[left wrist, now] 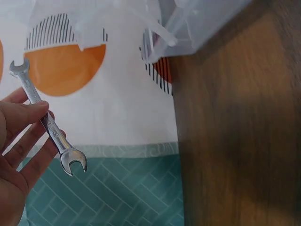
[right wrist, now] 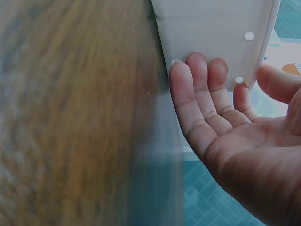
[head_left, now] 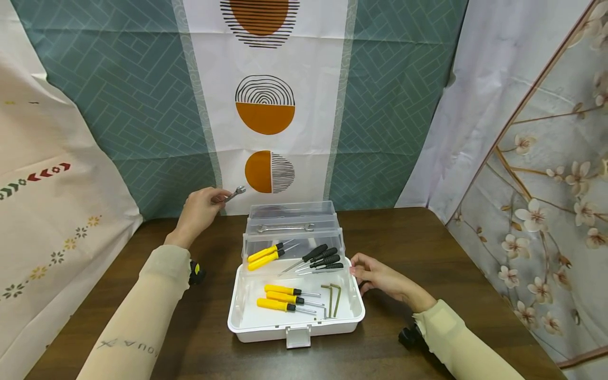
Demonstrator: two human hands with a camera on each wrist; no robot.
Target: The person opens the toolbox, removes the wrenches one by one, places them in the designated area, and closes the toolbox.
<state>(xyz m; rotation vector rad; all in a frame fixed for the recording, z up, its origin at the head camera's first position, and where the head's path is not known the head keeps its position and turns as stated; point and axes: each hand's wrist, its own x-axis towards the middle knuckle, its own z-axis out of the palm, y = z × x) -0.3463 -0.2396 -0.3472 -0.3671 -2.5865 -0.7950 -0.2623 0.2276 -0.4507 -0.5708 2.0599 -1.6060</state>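
Observation:
My left hand (head_left: 198, 210) pinches a small silver open-end wrench (left wrist: 53, 132) between thumb and fingers, raised left of and behind the toolbox. Both wrench jaws are free in the left wrist view. The white toolbox (head_left: 272, 334) stands unfolded on the table. My right hand (head_left: 382, 279) holds its right side, fingers against the outer wall (right wrist: 216, 33) and thumb at the rim. Inside the base lie three yellow screwdrivers (head_left: 281, 290) and brass-coloured hex keys (head_left: 337, 301). The clear tiers carry two yellow screwdrivers (head_left: 263, 260), several black screwdrivers (head_left: 328, 260) and another wrench (head_left: 285, 228).
The brown wooden table (head_left: 399, 237) reaches back to a patterned cloth (head_left: 399, 95). Cloths also hang at the left (head_left: 57, 221) and right (head_left: 546, 253). At the toolbox's front is a white latch (head_left: 298, 338).

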